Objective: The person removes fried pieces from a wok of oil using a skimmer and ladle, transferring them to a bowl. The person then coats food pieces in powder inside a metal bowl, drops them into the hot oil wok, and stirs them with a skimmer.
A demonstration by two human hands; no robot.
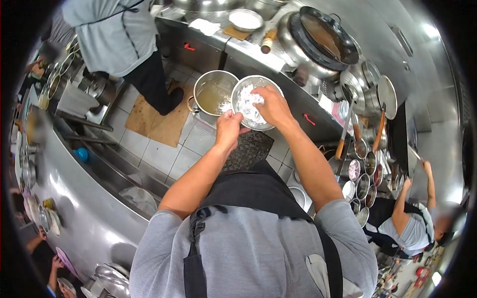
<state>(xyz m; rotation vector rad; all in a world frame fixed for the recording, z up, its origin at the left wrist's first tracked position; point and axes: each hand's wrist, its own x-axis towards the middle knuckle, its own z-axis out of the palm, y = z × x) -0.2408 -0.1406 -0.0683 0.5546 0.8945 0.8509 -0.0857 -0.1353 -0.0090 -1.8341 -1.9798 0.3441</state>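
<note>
A round metal bowl (272,82) is tilted a little in front of me, with white, floury-looking stuff (243,103) inside. My left hand (229,130) grips its near left rim, thumb on top and fingers underneath. Reaching in from the right, my right hand (272,105) has its fingers curled into the white stuff; their tips are partly hidden. Just left of the bowl stands a deep metal pot (198,88) with clear yellowish liquid. The bowl overlaps the pot's right side. Some white bits show at the pot's edge near my left hand.
A co-worker in a grey shirt (112,37) stands at the upper left, near flattened cardboard (154,128) on the tiled floor. A wok with brown liquid (323,37) sits at the upper right. Seasoning pots (363,186) and another person (405,226) are on the right. A steel counter (84,198) curves along the left.
</note>
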